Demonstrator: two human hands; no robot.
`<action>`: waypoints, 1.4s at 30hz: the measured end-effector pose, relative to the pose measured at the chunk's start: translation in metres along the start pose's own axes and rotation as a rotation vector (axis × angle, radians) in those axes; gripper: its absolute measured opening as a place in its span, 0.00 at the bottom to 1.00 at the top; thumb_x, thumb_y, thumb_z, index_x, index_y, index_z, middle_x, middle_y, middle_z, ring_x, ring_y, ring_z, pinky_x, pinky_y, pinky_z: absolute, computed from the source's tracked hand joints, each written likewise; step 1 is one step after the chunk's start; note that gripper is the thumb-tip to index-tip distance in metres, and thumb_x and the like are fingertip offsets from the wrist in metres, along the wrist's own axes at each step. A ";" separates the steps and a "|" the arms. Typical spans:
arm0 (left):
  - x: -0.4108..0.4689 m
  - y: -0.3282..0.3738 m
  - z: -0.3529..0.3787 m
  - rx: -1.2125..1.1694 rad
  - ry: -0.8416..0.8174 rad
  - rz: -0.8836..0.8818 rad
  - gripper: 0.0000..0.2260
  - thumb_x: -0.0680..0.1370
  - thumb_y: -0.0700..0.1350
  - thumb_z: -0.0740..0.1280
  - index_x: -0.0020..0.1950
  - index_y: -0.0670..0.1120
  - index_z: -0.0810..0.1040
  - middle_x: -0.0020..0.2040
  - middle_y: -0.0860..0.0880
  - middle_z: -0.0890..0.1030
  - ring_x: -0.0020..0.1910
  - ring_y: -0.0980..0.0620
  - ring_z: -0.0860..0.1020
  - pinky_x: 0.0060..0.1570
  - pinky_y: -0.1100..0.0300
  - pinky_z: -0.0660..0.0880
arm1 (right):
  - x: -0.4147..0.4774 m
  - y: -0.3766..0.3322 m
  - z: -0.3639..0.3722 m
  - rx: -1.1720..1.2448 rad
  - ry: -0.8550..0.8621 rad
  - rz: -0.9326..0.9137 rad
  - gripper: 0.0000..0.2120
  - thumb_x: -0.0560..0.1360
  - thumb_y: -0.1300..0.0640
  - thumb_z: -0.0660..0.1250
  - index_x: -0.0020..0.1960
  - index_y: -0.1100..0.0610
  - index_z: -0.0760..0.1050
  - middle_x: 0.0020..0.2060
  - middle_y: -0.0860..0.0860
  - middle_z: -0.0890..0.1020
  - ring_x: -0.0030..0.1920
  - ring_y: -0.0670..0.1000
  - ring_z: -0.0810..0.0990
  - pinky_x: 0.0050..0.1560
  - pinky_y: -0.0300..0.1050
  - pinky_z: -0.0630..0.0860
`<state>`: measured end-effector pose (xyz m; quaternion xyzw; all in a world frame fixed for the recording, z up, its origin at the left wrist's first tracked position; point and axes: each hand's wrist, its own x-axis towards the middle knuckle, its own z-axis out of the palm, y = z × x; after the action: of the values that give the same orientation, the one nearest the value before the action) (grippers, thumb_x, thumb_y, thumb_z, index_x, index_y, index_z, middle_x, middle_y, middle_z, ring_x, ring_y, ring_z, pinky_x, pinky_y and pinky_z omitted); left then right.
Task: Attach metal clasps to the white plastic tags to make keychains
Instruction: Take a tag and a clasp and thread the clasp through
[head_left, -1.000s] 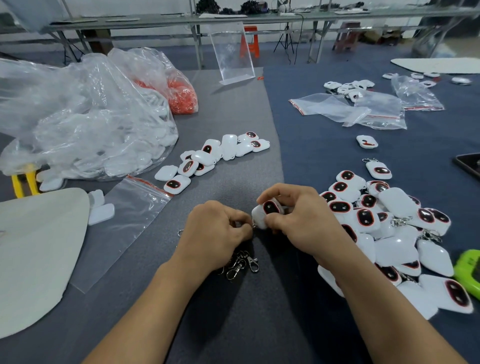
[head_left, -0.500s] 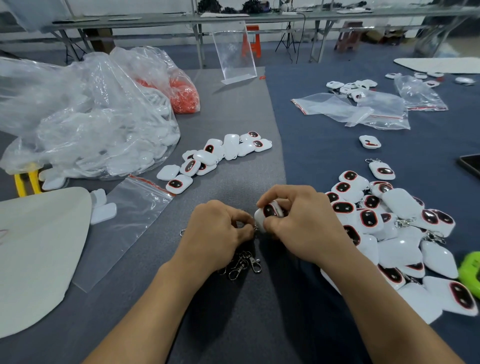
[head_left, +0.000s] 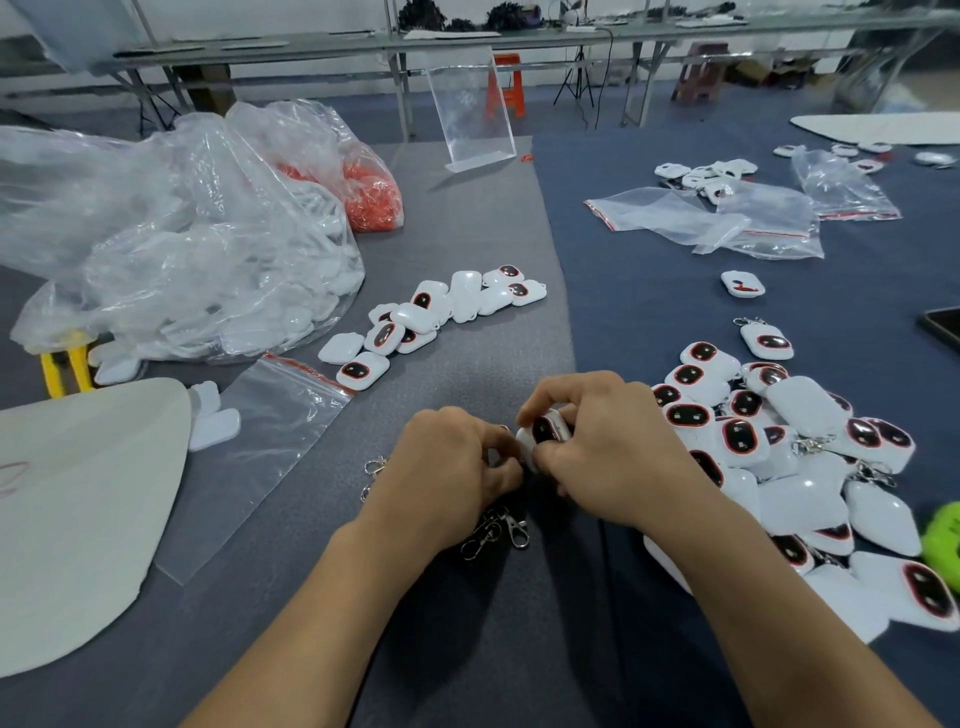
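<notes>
Grey and blue cloth-covered table (head_left: 467, 218), workshop benches behind. All places are given from the held tag (head_left: 545, 431).

- Far left: large clear bag of white tags (head_left: 171, 249); behind it, a bag of orange parts (head_left: 371, 195).
- Left, nearer: empty zip bag (head_left: 260, 452), lying flat.
- Beyond-left: row of bare tags (head_left: 431, 312), no clasps seen on them.
- Just left, touching: left grip (head_left: 452, 462), fingers curled and pinching a small piece at the tag's end. This is judged to be a clasp (head_left: 503, 428), almost wholly hidden.
- Just below: loose clasps (head_left: 498, 530) in a small heap.
- Held tag: dark face up, long axis running near-left to far-right, its left end meeting the left fingers.
- Just right: right grip (head_left: 608, 452), closed round the tag from above and beneath.
- Right: finished pile (head_left: 779, 447), several with clasps on.

Judgement: the clasp enters at the tag's left end, so the left grip is the working one.
</notes>
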<state>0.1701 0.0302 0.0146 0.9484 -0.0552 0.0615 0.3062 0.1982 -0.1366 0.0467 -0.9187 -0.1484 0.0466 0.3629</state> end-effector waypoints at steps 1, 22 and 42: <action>0.000 0.000 0.001 -0.002 0.002 -0.006 0.05 0.72 0.48 0.73 0.46 0.56 0.87 0.21 0.56 0.71 0.25 0.58 0.72 0.29 0.71 0.67 | 0.000 0.000 -0.001 0.006 -0.002 0.001 0.09 0.73 0.60 0.72 0.45 0.46 0.82 0.40 0.50 0.85 0.37 0.51 0.83 0.45 0.48 0.83; -0.003 0.001 0.000 -0.321 0.185 -0.110 0.04 0.69 0.46 0.77 0.39 0.55 0.86 0.22 0.55 0.75 0.21 0.61 0.68 0.25 0.71 0.64 | 0.010 0.018 0.005 0.890 -0.052 0.295 0.14 0.70 0.76 0.66 0.41 0.59 0.84 0.34 0.62 0.83 0.25 0.53 0.75 0.25 0.39 0.72; -0.012 -0.006 -0.009 -0.078 0.356 0.079 0.04 0.68 0.53 0.76 0.40 0.55 0.86 0.27 0.54 0.77 0.33 0.55 0.73 0.36 0.68 0.66 | 0.005 0.010 0.024 0.976 -0.020 0.071 0.17 0.74 0.74 0.66 0.44 0.54 0.85 0.36 0.55 0.83 0.28 0.51 0.76 0.27 0.38 0.72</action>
<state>0.1583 0.0411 0.0162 0.9070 -0.0399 0.2380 0.3452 0.2005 -0.1261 0.0225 -0.6452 -0.0812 0.1319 0.7481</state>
